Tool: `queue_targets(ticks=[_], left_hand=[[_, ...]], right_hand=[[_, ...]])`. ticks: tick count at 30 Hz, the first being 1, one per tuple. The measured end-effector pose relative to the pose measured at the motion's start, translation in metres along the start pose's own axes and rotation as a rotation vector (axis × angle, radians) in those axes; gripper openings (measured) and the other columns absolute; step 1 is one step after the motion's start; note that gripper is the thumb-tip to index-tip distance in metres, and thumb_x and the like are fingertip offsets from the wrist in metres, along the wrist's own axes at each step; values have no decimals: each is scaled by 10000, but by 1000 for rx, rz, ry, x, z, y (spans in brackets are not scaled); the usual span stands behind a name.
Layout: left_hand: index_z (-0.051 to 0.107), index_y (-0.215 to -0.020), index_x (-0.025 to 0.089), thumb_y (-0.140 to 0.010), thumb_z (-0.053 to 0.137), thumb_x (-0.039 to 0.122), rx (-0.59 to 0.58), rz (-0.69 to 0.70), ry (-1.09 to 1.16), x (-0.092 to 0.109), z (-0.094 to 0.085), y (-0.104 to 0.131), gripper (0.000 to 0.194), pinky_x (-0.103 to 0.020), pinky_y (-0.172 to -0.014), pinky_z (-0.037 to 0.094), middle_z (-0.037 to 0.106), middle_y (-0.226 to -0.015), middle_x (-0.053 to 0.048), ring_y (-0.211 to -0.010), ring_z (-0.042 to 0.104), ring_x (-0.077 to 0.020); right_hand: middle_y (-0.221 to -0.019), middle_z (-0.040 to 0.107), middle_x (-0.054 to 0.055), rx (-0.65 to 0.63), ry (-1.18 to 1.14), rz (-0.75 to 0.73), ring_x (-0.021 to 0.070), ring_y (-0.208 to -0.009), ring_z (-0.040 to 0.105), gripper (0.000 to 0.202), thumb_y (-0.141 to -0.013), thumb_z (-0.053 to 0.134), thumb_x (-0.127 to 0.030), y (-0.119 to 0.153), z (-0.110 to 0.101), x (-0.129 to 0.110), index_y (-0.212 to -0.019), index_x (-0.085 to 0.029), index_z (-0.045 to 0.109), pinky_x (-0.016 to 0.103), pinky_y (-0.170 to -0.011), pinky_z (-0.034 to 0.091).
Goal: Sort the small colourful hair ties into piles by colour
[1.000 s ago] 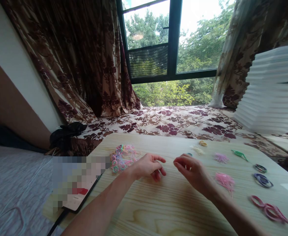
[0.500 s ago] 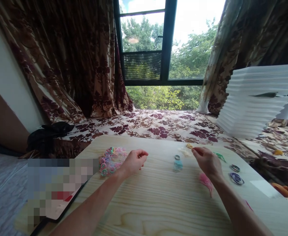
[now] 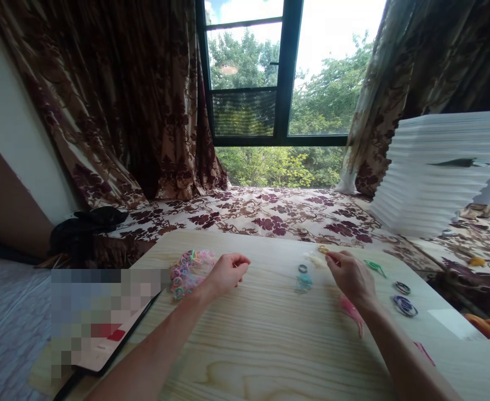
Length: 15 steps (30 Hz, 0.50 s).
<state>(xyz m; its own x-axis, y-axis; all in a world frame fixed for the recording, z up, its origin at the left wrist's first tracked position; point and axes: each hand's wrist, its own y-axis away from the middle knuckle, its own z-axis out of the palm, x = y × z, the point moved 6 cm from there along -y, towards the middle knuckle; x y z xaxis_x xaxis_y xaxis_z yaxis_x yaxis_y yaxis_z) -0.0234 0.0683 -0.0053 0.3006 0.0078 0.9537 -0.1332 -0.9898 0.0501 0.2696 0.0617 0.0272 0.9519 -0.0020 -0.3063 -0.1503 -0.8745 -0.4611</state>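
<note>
My left hand (image 3: 230,274) is over the wooden table (image 3: 261,334), just right of a pile of colourful small bands (image 3: 189,272). Its fingers are pinched together; anything between them is too small to make out. My right hand (image 3: 349,273) is closed too, thumb and forefinger together beside a pale cluster of bands (image 3: 315,258) and a yellow ring-shaped bundle (image 3: 323,249). What it holds, if anything, cannot be made out. Pink bands (image 3: 352,314) lie partly under my right wrist. A dark ring (image 3: 302,268) and light blue bands (image 3: 304,282) lie between the hands.
Green bands (image 3: 375,267), a dark bundle (image 3: 402,287), a purple bundle (image 3: 405,306) and a pink strip (image 3: 424,353) lie on the right of the table. A tablet-like object (image 3: 115,334), partly blurred, is at the left edge. White pleated material (image 3: 437,172) stands back right.
Both hands keep nearly the same place and pose. The view has shifted slightly, and more of the pink strip shows beside my right forearm.
</note>
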Motion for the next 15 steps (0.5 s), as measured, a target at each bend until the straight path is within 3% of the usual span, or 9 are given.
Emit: queue_targets(ticks=[4,9,12,15], left_hand=[[640,-791,117,-683,541,264,117,75,-116,5,-29,-5,207,-185,-453,374,562,-618,7,-497,474,-79],[642,-759,110,-701,507,249,230,72,-241,-1,-68,-14,202,-191,-477,360,563,-601,-6,-525,480,-95],[646,-752,108,-698,498,238,243,42,-311,-7,-82,-15,204,-185,-477,347,576,-617,-14,-530,476,-92],[656,-718,110,-663,528,232,177,11,-374,-11,-83,-13,185,-180,-462,325,586,-604,-14,-530,476,-93]], right_hand=[[-873,665,49,-44,-115,-117,170,-682,609,311,-841,417,-345,16,-3,-38,-923,-215,687,267,-599,412],[-737,656,48,-314,-308,-379,173,-610,602,337,-855,385,-373,52,23,-98,-843,-209,679,275,-561,424],[-757,674,50,-385,-332,-429,180,-614,612,317,-844,397,-359,64,35,-109,-828,-223,684,271,-537,426],[-767,682,46,-397,-331,-436,189,-650,627,304,-838,408,-360,65,40,-107,-809,-238,685,265,-544,433]])
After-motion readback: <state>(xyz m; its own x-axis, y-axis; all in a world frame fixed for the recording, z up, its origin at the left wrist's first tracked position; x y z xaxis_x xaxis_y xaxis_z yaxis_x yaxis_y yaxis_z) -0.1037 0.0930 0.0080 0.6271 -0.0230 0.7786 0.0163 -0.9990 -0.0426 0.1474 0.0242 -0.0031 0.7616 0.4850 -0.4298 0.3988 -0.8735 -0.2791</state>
